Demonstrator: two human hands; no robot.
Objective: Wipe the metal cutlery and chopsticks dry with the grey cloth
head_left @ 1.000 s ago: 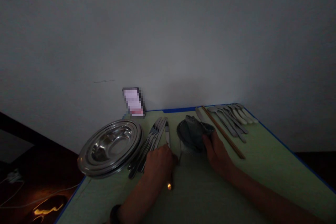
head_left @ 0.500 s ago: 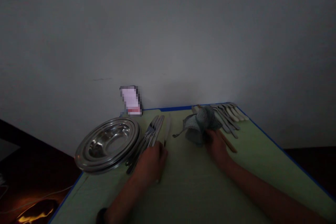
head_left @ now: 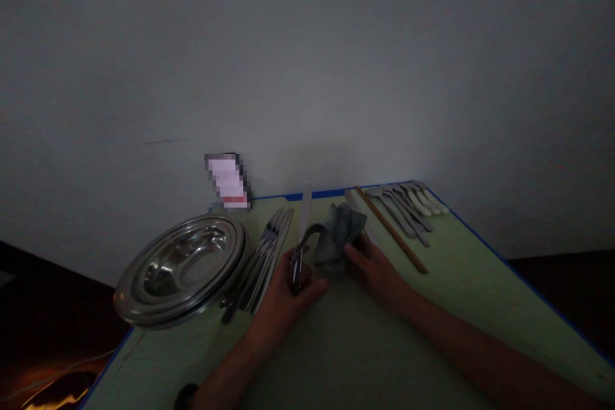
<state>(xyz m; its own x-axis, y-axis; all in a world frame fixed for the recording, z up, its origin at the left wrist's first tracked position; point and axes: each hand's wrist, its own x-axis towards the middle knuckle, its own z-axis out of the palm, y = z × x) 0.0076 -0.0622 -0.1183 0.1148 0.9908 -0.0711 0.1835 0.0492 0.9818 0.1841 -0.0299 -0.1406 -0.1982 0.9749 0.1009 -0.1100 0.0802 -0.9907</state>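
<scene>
My left hand [head_left: 286, 291] holds a table knife [head_left: 304, 211] by its handle, with the blade pointing up and away toward the wall. In my right hand [head_left: 375, 269] is a bunched grey checked cloth [head_left: 336, 237]. One corner of the cloth trails left to the knife's handle and my left fingers. Left of my left hand lies a group of forks and knives [head_left: 262, 262]. Behind the cloth, a second knife [head_left: 353, 200] lies on the table, partly covered from view. A pair of wooden chopsticks [head_left: 391, 230] lies right of it.
Stacked shiny metal dishes [head_left: 129, 291] stand at the table's left. Several spoons [head_left: 408, 208] lie at the back right, some with white handles. A phone with a blurred screen [head_left: 228, 180] leans on the wall [head_left: 307, 64]. Blue edging borders the green table [head_left: 461, 295].
My left hand has raised the knife off the table. My right hand has brought the cloth left, close to the knife, uncovering the chopsticks. The view has shifted slightly.
</scene>
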